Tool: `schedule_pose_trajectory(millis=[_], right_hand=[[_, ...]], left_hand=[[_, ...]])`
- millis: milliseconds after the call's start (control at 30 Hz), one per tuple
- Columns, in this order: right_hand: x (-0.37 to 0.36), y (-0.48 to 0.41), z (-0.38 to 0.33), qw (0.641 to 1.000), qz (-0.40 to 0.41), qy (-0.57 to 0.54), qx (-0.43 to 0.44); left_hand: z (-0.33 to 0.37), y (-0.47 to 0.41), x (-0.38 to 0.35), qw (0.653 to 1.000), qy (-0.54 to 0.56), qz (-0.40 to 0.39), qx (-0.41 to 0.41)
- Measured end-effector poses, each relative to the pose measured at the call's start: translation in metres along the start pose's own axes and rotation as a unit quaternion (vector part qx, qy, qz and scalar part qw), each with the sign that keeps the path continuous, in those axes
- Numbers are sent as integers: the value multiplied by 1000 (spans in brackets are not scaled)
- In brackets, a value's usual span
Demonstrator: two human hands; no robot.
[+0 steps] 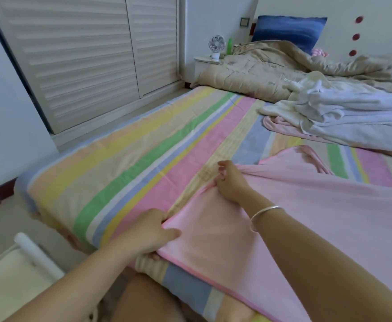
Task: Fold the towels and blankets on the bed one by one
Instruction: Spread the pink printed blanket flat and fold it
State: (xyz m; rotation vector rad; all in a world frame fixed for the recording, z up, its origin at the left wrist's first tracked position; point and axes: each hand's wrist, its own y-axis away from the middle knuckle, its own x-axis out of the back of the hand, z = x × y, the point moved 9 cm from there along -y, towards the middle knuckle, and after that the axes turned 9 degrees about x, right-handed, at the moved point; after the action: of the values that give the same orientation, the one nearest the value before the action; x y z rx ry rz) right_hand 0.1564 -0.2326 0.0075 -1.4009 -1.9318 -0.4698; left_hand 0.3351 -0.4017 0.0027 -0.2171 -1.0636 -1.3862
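While the pink towel [248,240] lies spread over the near right part of the bed [120,159], I have both hands on its left edge. My left hand [148,233] pinches the near corner, thumb on top and fingers curled beneath the cloth. My right hand [231,182], a silver bangle [264,212] on its wrist, grips the same edge farther up, where the fabric bunches into folds. Well beyond, a heap of white towels [341,112] sits on another pink cloth [281,129], with a beige quilt [260,73] and a blue pillow [288,31] at the far end. A small fan [216,46] stands on the nightstand [204,60] beside the bed.
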Motion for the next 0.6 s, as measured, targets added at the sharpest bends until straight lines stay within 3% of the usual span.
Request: schedule_pose_trajectory(millis=[100, 200, 300, 400, 500, 600], right_hand=[[-3, 12, -17, 995, -35, 63, 68], [17, 42, -31, 989, -1, 107, 104], [36, 99, -33, 974, 17, 174, 143], [53, 156, -9, 961, 11, 255, 109], [53, 204, 25, 955, -55, 287, 44], [57, 229, 35, 965, -86, 248, 30]], left_hand=[[4, -4, 11, 990, -129, 55, -33], [3, -5, 20, 980, -163, 112, -31], [12, 4, 35, 955, -194, 225, -21], [35, 14, 27, 915, -297, 273, -14], [73, 27, 3, 882, -358, 302, -57], [120, 30, -37, 909, -311, 244, -131]])
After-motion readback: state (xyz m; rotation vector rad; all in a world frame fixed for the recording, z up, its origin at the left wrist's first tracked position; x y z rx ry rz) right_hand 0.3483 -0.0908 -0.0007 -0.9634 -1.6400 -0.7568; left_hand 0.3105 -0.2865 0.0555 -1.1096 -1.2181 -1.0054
